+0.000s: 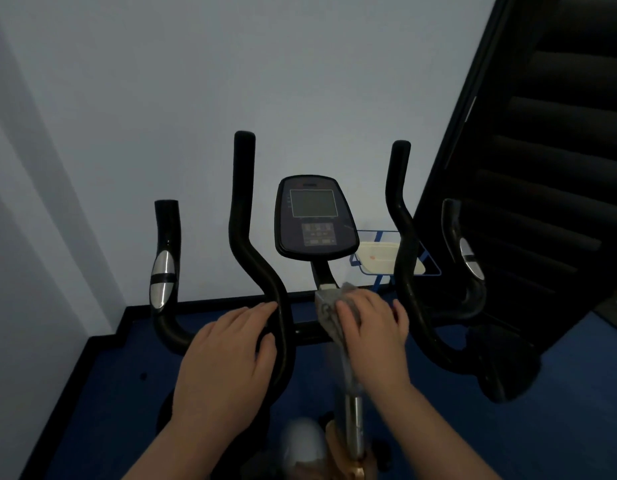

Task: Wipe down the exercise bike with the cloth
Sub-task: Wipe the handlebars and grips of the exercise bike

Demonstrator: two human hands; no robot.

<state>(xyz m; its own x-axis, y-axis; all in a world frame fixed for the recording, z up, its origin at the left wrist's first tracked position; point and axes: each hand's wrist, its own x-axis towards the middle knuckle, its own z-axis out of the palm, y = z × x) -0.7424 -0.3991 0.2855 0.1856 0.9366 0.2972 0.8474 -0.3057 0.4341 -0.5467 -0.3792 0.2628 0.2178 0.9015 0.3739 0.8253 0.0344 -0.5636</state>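
Hands come first: the left hand [227, 355] rests with loosely bent fingers on the inner left handlebar [262, 271] of the exercise bike [355, 410], thumb curling toward the tube. Just right of it, the right hand [372, 327] presses the grey cloth [329, 306] onto the centre post below the console [315, 218], fingers curled over the fabric. Beyond, a blue-framed rack [376, 251] holding a pale tray stands against the white wall [161, 98], on the blue floor [109, 393].
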